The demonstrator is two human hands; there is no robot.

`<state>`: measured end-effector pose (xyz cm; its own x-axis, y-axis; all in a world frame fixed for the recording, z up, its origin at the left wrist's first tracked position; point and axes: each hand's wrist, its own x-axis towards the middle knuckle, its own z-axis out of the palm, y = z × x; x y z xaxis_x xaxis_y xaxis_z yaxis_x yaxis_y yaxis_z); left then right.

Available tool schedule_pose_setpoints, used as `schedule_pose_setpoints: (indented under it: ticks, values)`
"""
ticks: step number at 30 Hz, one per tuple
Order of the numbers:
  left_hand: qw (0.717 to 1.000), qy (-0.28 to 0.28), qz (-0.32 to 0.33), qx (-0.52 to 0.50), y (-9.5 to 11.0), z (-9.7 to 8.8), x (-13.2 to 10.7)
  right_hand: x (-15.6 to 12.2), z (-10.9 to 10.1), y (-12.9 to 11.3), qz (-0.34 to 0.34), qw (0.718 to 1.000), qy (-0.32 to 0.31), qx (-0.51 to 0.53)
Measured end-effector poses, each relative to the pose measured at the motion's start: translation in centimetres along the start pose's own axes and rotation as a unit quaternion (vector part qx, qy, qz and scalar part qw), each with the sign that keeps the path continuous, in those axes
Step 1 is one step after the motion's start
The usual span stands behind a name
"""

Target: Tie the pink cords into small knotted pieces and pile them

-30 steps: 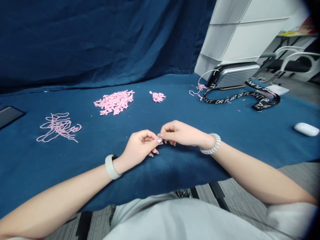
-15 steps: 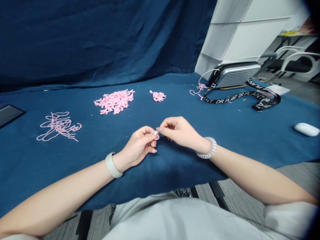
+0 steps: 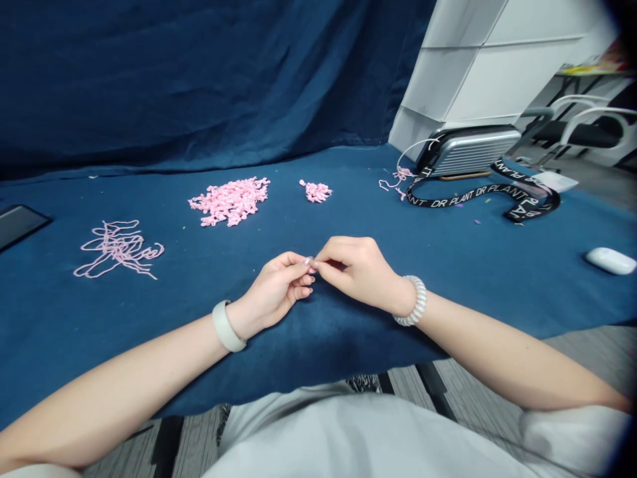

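Observation:
My left hand (image 3: 275, 290) and my right hand (image 3: 362, 271) meet over the middle of the blue cloth, fingertips touching. Between them is a small pink yarn piece (image 3: 313, 267), mostly hidden by the fingers. The left thumb and forefinger pinch it, while the other left fingers curl loosely below. From the other side the right thumb and forefinger close on it too. Beyond the hands lie a large heap of pink knotted yarn pieces (image 3: 231, 201) and a smaller heap of the same kind (image 3: 317, 192). A loose tangle of pale pink yarn (image 3: 118, 249) rests at the left.
A silver ribbed case (image 3: 475, 151) stands at the back right, with a black lettered lanyard (image 3: 462, 201) before it. Pink scraps (image 3: 402, 174) lie beside the case. A white rounded case (image 3: 611, 261) sits at the right, a dark flat device (image 3: 20, 224) at the left edge.
My right hand has turned slightly and its fingertips have closed in against the left ones. The pink loop that showed under the left thumb is now more covered.

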<state>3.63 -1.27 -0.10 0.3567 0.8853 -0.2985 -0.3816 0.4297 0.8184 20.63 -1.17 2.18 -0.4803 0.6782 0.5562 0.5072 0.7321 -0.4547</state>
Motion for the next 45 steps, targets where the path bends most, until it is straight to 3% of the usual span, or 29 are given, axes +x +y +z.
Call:
schedule_pose_setpoints:
  ticks: [3,9,15,25,38,45]
  values:
    - [1.0,0.012,0.001,0.001,0.1,0.1,0.0,-0.2,-0.1,0.2,-0.063,0.996,-0.042,-0.05]
    - [0.999,0.033,0.01,0.017,0.1,0.3,0.0,-0.3,-0.8,0.3,-0.102,0.985,-0.099,-0.097]
    - [0.997,0.034,0.023,0.068,-0.2,0.3,0.0,0.2,-2.1,0.3,0.028,0.995,-0.08,0.046]
    - [0.987,0.022,0.063,0.145,-0.7,0.6,-0.5,0.6,-2.3,0.6,0.193,0.951,-0.196,0.144]
    - [0.98,0.026,0.065,0.188,-0.9,0.5,-0.6,0.8,-2.9,0.7,0.211,0.932,-0.252,0.151]
    - [0.978,0.039,0.067,0.195,-0.9,0.7,-0.7,0.6,-2.4,0.6,0.209,0.943,-0.227,0.121]
